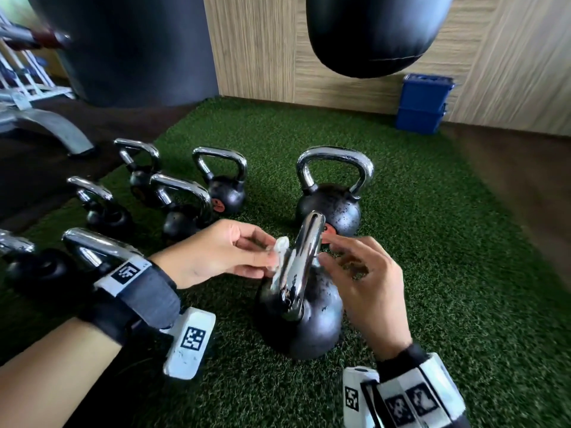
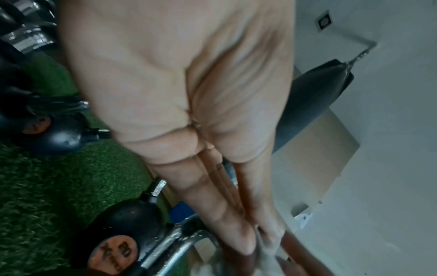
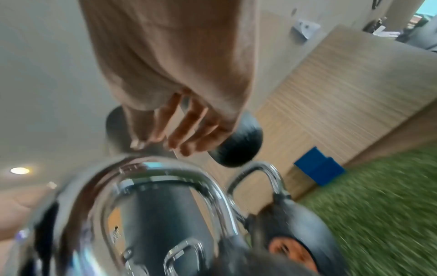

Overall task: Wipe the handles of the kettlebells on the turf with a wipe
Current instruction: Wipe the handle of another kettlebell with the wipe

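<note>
The nearest black kettlebell (image 1: pixel 304 322) stands on the green turf (image 1: pixel 432 242), its chrome handle (image 1: pixel 304 251) seen edge-on. My left hand (image 1: pixel 268 253) pinches a small white wipe (image 1: pixel 280 251) between thumb and fingers against the left side of that handle. The left wrist view shows the wipe (image 2: pixel 267 250) at the tips of my fingers (image 2: pixel 238 233), beside the chrome handle (image 2: pixel 175 240). On the handle's right side hovers my right hand (image 1: pixel 336 257), fingers loosely bent and blurred, holding nothing visible. In the right wrist view these fingers (image 3: pixel 184 134) hang just above the handle (image 3: pixel 165 168).
A larger kettlebell (image 1: pixel 332 208) stands just behind the near one. Several smaller kettlebells (image 1: pixel 222 193) sit in rows to the left. Two black punching bags (image 1: pixel 377 32) hang overhead. A blue bin (image 1: pixel 423 103) sits by the wooden wall; a metal rack (image 1: pixel 31 88) stands at far left.
</note>
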Demonstrator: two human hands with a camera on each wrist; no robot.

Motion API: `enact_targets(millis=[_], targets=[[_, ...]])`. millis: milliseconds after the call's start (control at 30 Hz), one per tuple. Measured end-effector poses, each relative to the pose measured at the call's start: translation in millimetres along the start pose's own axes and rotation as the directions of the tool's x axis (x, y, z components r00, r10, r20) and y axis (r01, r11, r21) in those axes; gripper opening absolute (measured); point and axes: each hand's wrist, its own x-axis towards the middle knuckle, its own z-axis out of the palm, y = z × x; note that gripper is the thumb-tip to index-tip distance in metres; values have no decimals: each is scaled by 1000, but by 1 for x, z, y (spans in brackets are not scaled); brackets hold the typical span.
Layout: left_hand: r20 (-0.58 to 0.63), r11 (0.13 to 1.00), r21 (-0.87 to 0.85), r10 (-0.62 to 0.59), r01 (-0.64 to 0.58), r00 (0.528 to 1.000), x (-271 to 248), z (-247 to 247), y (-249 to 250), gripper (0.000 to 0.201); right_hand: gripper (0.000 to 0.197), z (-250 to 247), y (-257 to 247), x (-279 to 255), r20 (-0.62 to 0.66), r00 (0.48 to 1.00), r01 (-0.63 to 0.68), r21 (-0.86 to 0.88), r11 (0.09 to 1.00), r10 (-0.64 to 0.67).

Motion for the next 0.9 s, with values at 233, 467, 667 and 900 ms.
enact_targets(millis=[233,467,667,900], targets=[[0,997,-20,76,-76,997,-4,1,21,18,46,0,-45,8,146,971,181,63,981,-189],[-2,981,108,164,-163,986,-6,6,27,41,36,6,-45,6,19,981,189,99,977,-192],[-25,962,236,146,-136,989,1,4,18,27,22,-2,-27,11,-22,1000,24,248,968,-19],[-163,742,668,80,50,983,44,12,-50,32,22,5,57,33,-43,927,-372,-3,928,372]])
